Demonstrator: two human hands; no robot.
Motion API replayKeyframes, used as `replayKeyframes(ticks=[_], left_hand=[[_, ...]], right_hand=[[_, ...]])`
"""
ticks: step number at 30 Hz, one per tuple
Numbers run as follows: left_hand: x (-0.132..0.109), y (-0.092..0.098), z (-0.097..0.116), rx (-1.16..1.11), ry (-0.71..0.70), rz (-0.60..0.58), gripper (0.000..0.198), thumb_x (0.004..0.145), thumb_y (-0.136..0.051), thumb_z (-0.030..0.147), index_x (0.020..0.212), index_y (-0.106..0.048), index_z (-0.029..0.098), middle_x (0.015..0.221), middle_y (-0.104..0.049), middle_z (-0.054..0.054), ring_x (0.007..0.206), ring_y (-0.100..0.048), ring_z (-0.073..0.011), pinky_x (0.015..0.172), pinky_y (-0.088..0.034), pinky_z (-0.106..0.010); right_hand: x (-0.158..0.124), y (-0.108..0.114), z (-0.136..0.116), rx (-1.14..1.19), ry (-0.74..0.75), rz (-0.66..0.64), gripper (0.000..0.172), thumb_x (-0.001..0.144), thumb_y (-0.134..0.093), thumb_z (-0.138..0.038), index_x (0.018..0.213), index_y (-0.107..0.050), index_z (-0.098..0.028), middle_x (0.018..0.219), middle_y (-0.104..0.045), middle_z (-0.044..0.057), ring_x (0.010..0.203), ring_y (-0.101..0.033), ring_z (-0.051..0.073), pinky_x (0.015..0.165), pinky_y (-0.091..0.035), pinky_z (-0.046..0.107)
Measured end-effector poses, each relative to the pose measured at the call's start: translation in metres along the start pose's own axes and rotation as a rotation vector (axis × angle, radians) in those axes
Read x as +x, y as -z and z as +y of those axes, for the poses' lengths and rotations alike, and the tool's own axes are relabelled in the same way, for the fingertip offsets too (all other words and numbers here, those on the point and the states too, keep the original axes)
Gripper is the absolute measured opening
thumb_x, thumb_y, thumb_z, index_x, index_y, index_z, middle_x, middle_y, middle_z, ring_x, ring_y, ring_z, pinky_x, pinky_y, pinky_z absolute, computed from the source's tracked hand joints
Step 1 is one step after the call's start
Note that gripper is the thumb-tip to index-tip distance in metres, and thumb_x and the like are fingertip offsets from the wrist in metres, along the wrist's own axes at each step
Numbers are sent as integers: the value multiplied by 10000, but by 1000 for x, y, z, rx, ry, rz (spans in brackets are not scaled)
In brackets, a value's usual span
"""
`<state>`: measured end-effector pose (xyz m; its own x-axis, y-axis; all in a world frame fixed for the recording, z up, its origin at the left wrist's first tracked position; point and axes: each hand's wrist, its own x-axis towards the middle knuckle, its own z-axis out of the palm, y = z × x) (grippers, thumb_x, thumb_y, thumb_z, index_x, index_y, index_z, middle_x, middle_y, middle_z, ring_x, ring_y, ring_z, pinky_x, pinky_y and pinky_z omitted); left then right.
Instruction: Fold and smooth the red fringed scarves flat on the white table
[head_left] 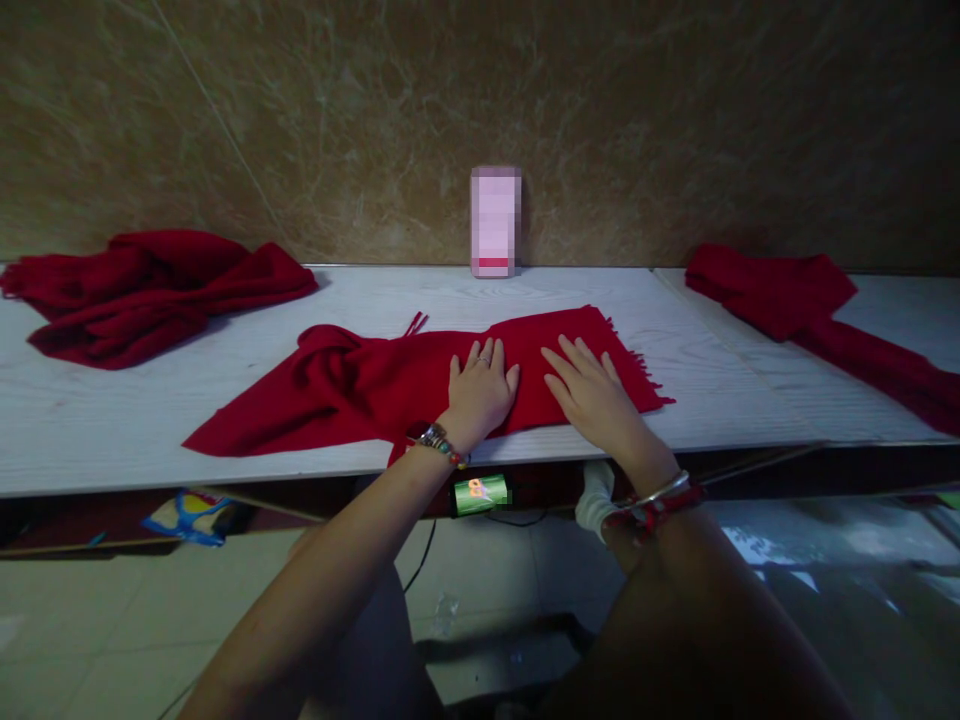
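A red fringed scarf (352,390) lies spread across the middle of the white table (112,420). My left hand (480,388) rests flat on the scarf near its middle, fingers stretched out, with a ring and a beaded bracelet on that arm. My right hand (592,392) lies flat on the scarf's right part, fingers spread, close to the fringed end. Both palms press down on the cloth and neither hand grips anything.
A crumpled red scarf (150,290) lies at the table's back left, another red scarf (817,310) at the right. A pink box (495,222) stands against the brown wall. Below the table edge are a green item (480,494) and a tiled floor.
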<state>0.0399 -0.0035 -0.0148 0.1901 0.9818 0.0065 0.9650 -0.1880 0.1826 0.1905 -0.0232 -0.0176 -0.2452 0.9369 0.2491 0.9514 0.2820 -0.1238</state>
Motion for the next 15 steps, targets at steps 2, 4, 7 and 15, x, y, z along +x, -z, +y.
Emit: replayKeyframes(ticks=[2, 4, 7, 15], left_hand=[[0, -1, -2, -6, -6, -7, 557, 980, -193, 379, 1452, -249, 88, 1505, -287, -91, 1397, -231, -240, 1124, -225, -467], [-1, -1, -6, -10, -15, -19, 569, 976, -197, 411, 1455, -250, 109, 1510, -280, -81, 1401, -220, -246, 1125, -219, -474], [-4, -1, -12, -3, -21, -36, 573, 972, -207, 437, 1458, -255, 137, 1517, -267, -68, 1405, -202, -254, 1127, -207, -480], [-11, 3, -21, 30, -16, -74, 543, 971, -219, 439, 1467, -240, 220, 1535, -221, -53, 1415, -158, -268, 1125, -185, -510]], right_hand=[[2, -1, 1, -1, -7, -58, 471, 945, -295, -312, 1379, -442, -199, 1471, -387, 94, 1364, -313, 262, 1096, -246, 536], [3, 0, 3, 0, -14, -98, 477, 946, -287, -317, 1391, -424, -213, 1476, -378, 84, 1363, -315, 259, 1096, -251, 530], [7, 2, 7, -4, -22, -133, 483, 944, -281, -315, 1401, -410, -224, 1488, -353, 76, 1368, -304, 261, 1098, -251, 525], [15, 1, 21, 2, -92, -148, 484, 935, -310, -330, 1395, -422, -230, 1487, -356, 78, 1365, -303, 270, 1103, -254, 501]])
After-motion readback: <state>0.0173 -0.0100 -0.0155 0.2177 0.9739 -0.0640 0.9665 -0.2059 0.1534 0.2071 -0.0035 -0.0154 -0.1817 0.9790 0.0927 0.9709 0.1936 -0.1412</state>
